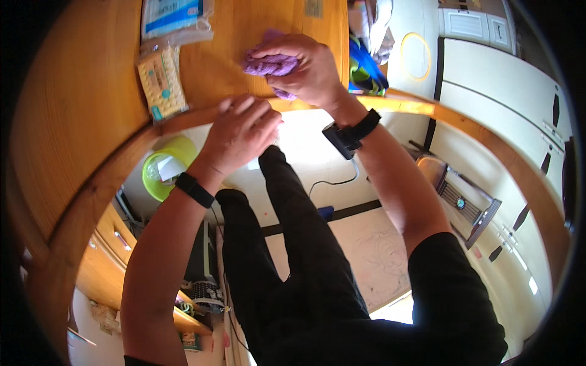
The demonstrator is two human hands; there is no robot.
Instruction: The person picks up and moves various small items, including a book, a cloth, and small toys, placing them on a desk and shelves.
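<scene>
My right hand point(304, 68) is closed around a bunched purple cloth point(274, 65), pressed to the orange-brown wooden surface point(229, 55). Part of the cloth hangs out below the fingers, towards the wooden edge rail point(293, 104). My left hand point(242, 130) is at that rail, slightly blurred, with its fingers bent over the edge. Whether it grips the wood is hidden. To the left of both hands lies a soft yellow pack of tissues point(161, 84). Above it rests a clear plastic bag with a blue and white packet point(173, 20).
A blue and green fabric item point(366, 68) sits at the right end of the surface. Below the rail stand a lime-green bin point(149, 176) with litter inside and a dark chair point(462, 199). White cabinets point(499, 87) line the right side. A cable point(336, 183) crosses the floor.
</scene>
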